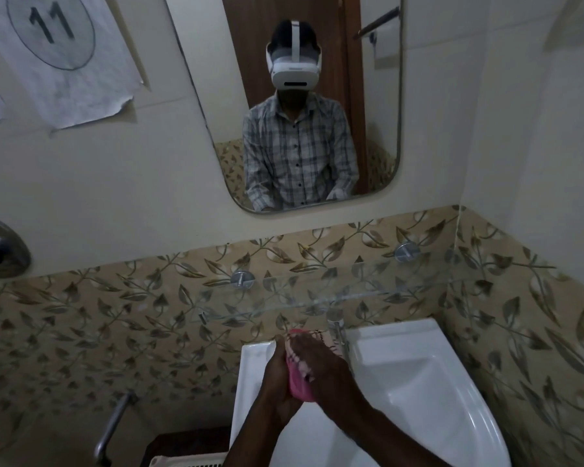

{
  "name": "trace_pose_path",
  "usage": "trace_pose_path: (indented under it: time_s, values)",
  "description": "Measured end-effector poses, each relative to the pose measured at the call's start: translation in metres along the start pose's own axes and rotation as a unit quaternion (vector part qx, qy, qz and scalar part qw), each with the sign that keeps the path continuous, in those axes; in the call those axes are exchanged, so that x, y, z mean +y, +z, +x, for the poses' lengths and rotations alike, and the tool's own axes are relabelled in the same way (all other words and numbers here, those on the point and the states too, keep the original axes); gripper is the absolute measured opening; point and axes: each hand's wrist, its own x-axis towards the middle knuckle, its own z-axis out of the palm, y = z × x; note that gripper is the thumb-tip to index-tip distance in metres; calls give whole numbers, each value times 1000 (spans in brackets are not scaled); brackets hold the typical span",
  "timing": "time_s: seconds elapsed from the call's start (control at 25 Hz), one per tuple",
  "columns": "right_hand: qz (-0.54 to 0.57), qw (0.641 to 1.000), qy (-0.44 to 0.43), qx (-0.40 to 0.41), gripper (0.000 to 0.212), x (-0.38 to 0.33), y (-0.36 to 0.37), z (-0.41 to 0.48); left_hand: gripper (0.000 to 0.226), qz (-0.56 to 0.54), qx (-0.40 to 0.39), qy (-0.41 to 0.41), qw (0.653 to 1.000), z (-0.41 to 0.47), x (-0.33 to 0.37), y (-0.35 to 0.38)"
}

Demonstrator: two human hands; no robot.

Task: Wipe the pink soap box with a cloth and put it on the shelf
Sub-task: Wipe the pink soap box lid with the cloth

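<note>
sink: glossy ceramic | shelf: clear glass | soap box: smooth plastic
</note>
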Motion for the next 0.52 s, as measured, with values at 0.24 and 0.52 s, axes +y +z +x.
trace_pose_path:
  time_s: [0.24,0.52]
  values:
    - [-91,941,-317,-81,34,41,-23,-13,82,21,-65,-86,994,-4,2,-7]
    - [-93,993,70,-2,34,27,-1,7,62,93,2,67,993,16,3,-2]
